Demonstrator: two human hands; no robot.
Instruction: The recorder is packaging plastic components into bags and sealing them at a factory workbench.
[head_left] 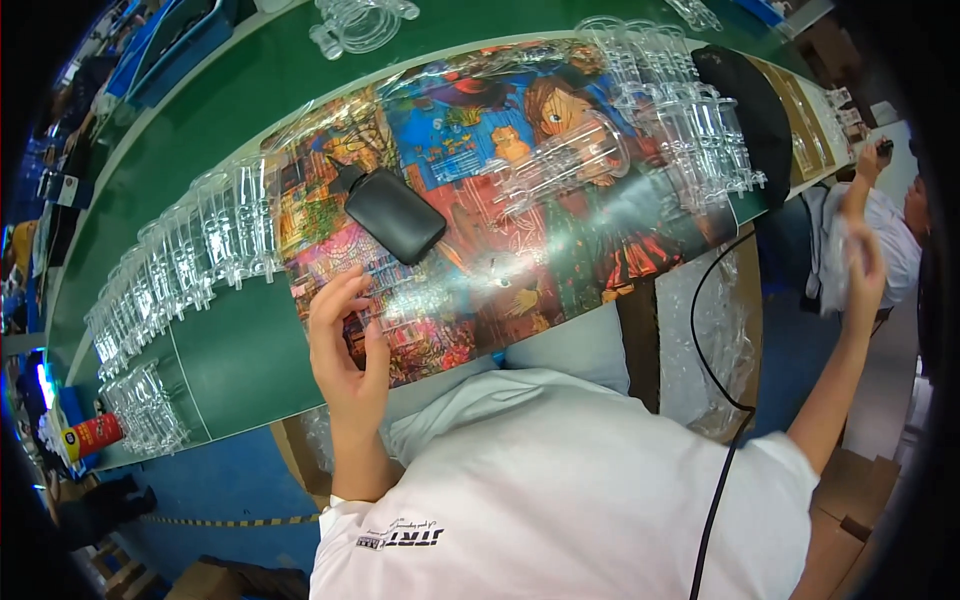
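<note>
My left hand point(345, 345) hovers over the near left edge of a glossy picture mat point(620, 250). Its fingers are curved and apart, with nothing between them. Close beyond it lies a flat black squeeze bottle point(397, 215) with a narrow dark nozzle. Farther right on the mat rest clear, tube-like pieces point(565, 165). My right arm reaches far out to the right, off the table. Motion smears my right hand point(862, 265), and whether the pale blur beside it is a held thing cannot be made out.
Rows of clear tubular pieces point(190, 240) line the green table point(220, 360) at left; more stand at the mat's right end point(700, 130). A red and yellow can point(92, 437) is at far left. A black cable point(700, 350) hangs at right. Another person point(875, 235) sits beyond my right hand.
</note>
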